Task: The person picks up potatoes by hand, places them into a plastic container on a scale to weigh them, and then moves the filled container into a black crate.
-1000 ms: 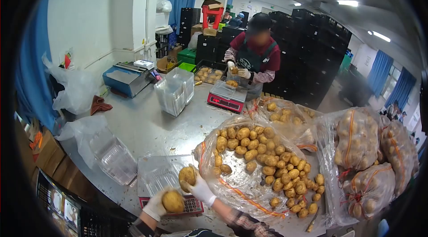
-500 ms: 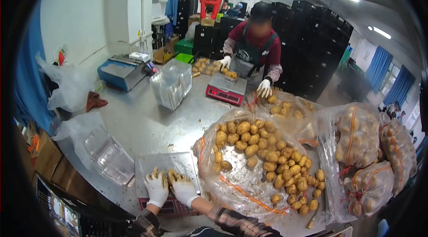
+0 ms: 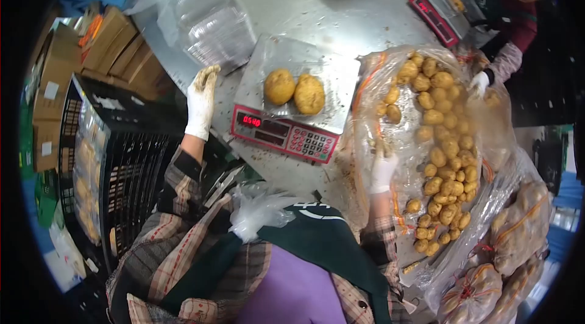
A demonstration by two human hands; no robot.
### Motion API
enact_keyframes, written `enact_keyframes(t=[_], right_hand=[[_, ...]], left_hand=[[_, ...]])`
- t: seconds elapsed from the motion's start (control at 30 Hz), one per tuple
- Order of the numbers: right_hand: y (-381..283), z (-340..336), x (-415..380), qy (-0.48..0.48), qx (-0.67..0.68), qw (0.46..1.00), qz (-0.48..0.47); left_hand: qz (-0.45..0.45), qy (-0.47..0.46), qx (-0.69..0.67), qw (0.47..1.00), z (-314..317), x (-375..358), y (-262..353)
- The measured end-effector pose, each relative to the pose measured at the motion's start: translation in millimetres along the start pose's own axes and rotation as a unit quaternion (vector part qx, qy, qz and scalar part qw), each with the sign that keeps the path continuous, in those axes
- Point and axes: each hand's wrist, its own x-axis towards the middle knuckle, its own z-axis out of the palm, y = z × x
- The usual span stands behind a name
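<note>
Two large potatoes (image 3: 309, 94) lie side by side in a clear plastic tray (image 3: 332, 74) on the digital scale (image 3: 284, 133), whose red display is lit. My left hand (image 3: 202, 102), in a soiled white glove, is raised just left of the scale, fingers stretched out and nothing in it. On the other side, my right hand (image 3: 382, 169), also gloved, reaches over the near edge of the opened plastic bag (image 3: 408, 153). Its fingers extend forward, slightly blurred, with no potato visible in them. Loose potatoes (image 3: 448, 187) are heaped in the bag to its right.
Stacked clear trays (image 3: 216, 28) stand beyond my left hand. A co-worker (image 3: 503, 13) works at a second scale (image 3: 434, 18) at the far right. Filled potato bags (image 3: 518, 226) lie at the right. A black crate (image 3: 131, 153) and cardboard boxes (image 3: 55, 105) are at the left.
My view has tilted down. Both hands have come away from the scale, the left to its left side and the right over to the bag, leaving two potatoes in the tray.
</note>
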Motion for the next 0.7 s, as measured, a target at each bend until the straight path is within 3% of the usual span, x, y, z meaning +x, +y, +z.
enact_keyframes(t=[0.13,0.23,0.3,0.37,0.43,0.57,0.67,0.7], right_hand=[[10.2,-3.6,-14.4,0.023,-0.016,1.0,0.003],[14.1,5.8,-23.7,0.011,0.004,1.0,0.018],[28.1,10.6,-26.7,-0.006,0.012,1.0,0.02],[14.2,15.5,-31.1,-0.014,-0.082,0.996,-0.018],[14.9,15.8,-34.6,-0.002,-0.055,0.998,-0.018],[17.1,1.9,-25.1,0.013,-0.047,0.998,0.042],[21.7,-10.6,-4.1,0.082,0.026,0.996,0.012],[26.3,-18.7,7.1,0.103,-0.007,0.995,0.001]], left_hand=[[-0.038,0.003,0.029,0.999,0.0,-4.4,14.6],[-0.048,-0.027,-0.055,0.997,31.2,-5.0,20.9],[-0.027,-0.089,0.028,0.995,53.2,-6.9,20.1],[-0.025,-0.141,-0.011,0.99,82.0,-13.3,8.8],[0.121,-0.129,0.24,0.955,103.2,-17.7,9.2],[0.14,-0.216,0.309,0.915,136.6,-32.8,45.6],[0.184,-0.266,0.328,0.888,157.8,-47.1,50.8],[0.196,-0.267,0.316,0.889,163.1,-52.4,51.4]])
